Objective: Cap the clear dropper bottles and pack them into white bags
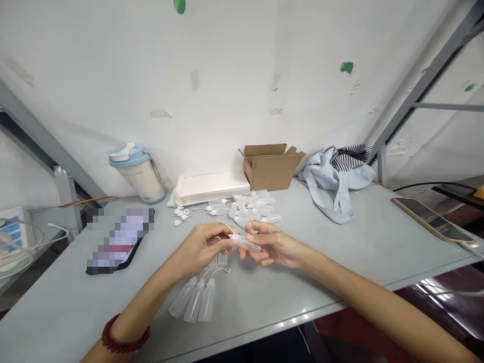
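Between my two hands, over the middle of the table, is a small translucent squeeze bottle (249, 245) lying on its side. My left hand (207, 245) pinches its white nozzle cap, which points up and left. The fingers of my right hand (270, 243) are closed around the bottle's body. In front of my left hand lie several capped bottles (195, 301) with bent thin tips, side by side, others partly hidden under the hand. Behind my hands is a loose pile of similar bottles (253, 205), with small white nozzle caps (181, 215) to its left.
A stack of white trays (212, 185) and an open cardboard box (272, 169) stand against the wall. At the left are a cup (138, 174) and a pixelated phone (123, 242). A light blue cloth bag (336, 176) and another phone (431, 219) lie right.
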### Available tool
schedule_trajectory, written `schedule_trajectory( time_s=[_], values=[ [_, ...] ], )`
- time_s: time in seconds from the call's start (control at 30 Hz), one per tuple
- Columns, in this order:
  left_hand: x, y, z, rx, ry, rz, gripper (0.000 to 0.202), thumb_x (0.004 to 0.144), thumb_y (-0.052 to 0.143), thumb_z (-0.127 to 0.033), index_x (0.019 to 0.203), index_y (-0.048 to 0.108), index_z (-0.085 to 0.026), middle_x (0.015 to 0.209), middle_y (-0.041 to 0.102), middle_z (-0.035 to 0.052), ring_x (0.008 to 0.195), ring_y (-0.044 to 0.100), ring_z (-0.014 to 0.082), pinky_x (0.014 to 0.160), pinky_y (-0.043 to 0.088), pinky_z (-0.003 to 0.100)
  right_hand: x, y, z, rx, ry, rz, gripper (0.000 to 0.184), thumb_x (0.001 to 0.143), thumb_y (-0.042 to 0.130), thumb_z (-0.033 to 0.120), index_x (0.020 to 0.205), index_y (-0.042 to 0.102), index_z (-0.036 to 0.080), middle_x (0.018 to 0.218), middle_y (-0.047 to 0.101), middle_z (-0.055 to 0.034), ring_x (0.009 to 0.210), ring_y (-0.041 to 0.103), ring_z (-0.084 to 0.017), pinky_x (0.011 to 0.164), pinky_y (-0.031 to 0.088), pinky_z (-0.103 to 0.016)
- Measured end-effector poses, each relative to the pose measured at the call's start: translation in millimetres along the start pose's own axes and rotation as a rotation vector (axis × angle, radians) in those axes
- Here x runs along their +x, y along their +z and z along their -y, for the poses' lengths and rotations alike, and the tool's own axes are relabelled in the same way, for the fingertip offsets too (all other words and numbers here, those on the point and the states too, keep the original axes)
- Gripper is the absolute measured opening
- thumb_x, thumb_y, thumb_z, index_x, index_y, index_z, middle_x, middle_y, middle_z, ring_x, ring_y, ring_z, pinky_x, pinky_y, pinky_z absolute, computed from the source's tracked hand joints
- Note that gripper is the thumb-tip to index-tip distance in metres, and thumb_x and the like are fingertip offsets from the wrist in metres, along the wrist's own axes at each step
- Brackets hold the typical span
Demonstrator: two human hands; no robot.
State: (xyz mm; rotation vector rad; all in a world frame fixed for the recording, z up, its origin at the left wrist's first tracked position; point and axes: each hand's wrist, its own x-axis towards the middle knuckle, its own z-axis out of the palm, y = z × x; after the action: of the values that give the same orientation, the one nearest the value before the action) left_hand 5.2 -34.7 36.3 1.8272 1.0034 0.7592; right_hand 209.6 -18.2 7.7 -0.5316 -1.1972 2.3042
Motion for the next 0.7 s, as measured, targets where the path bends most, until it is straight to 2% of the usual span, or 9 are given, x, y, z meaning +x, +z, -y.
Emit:
schedule_trajectory(
  time_s=[0.1, 0.2, 0.27, 0.4, 0.53, 0.63, 0.7],
  values=[
    [0.5, -0.3, 0.9, -0.024, -0.053, 0.030, 0.021, 0.084, 0.054, -0.033, 0.080, 0.065, -0.016, 0.076, 0.064, 0.0030, 0.063, 0.057, 0.0140, 0.060, 0.048, 0.024, 0.3, 0.8, 0.3, -0.009, -0.001, -0.008, 0.027, 0.084, 0.061, 0.028, 0.081, 0.034, 0.022, 0.080, 0.067, -0.0070, 0.043, 0.033, -0.004, 0.042, 0.018, -0.018],
    [0.0, 1.6, 1.2, 0.008, -0.107, 0.036, 0.032, 0.087, 0.048, -0.039, 0.071, 0.062, -0.016, 0.063, 0.060, 0.0005, 0.057, 0.056, 0.0134, 0.056, 0.046, 0.023, 0.0, 2.1, 1.7, -0.033, -0.009, -0.018, 0.028, 0.083, 0.060, 0.029, 0.080, 0.033, 0.022, 0.079, 0.067, -0.0062, 0.043, 0.034, -0.004, 0.042, 0.019, -0.018],
    [-0.6, 3.1, 0.8, 0.043, -0.086, 0.034, 0.031, 0.088, 0.047, -0.037, 0.070, 0.062, -0.016, 0.060, 0.059, -0.0004, 0.057, 0.055, 0.0129, 0.056, 0.044, 0.022, -0.3, 1.4, 2.3, -0.041, -0.015, -0.011, 0.028, 0.083, 0.060, 0.028, 0.080, 0.033, 0.022, 0.079, 0.067, -0.0061, 0.043, 0.034, -0.004, 0.042, 0.019, -0.018],
    [-1.0, 4.0, 0.2, 0.084, 0.035, 0.030, 0.024, 0.088, 0.047, -0.029, 0.079, 0.065, -0.016, 0.068, 0.063, 0.0001, 0.063, 0.055, 0.0129, 0.061, 0.043, 0.021, -1.4, -2.0, 2.3, -0.031, -0.017, -0.004, 0.027, 0.084, 0.060, 0.027, 0.081, 0.034, 0.021, 0.079, 0.066, -0.0059, 0.044, 0.032, -0.003, 0.042, 0.018, -0.018],
    [-0.7, 4.1, 0.6, 0.106, 0.029, -0.027, 0.021, 0.086, 0.051, -0.030, 0.076, 0.063, -0.016, 0.068, 0.062, 0.0002, 0.063, 0.054, 0.0130, 0.059, 0.042, 0.021, -2.4, -2.1, 2.8, -0.035, -0.015, -0.003, 0.027, 0.084, 0.058, 0.031, 0.082, 0.032, 0.022, 0.078, 0.065, -0.0050, 0.043, 0.029, -0.003, 0.041, 0.016, -0.018],
    [-0.6, 6.0, 1.3, 0.100, 0.025, -0.010, 0.020, 0.087, 0.051, -0.032, 0.083, 0.063, -0.017, 0.068, 0.063, 0.0000, 0.062, 0.054, 0.0132, 0.058, 0.042, 0.021, -1.3, -0.6, 1.9, -0.153, -0.031, -0.025, 0.029, 0.086, 0.055, 0.039, 0.084, 0.031, 0.023, 0.076, 0.065, -0.0035, 0.042, 0.027, -0.004, 0.041, 0.017, -0.019],
    [-0.3, 7.7, 2.1, 0.137, 0.020, -0.030, 0.021, 0.086, 0.052, -0.034, 0.080, 0.063, -0.017, 0.065, 0.062, -0.0002, 0.061, 0.054, 0.0134, 0.057, 0.041, 0.022, 0.7, -0.5, -0.8, -0.354, -0.103, -0.108, 0.029, 0.087, 0.052, 0.045, 0.087, 0.033, 0.023, 0.071, 0.061, 0.0005, 0.044, 0.030, -0.006, 0.043, 0.021, -0.019]
  ],
)
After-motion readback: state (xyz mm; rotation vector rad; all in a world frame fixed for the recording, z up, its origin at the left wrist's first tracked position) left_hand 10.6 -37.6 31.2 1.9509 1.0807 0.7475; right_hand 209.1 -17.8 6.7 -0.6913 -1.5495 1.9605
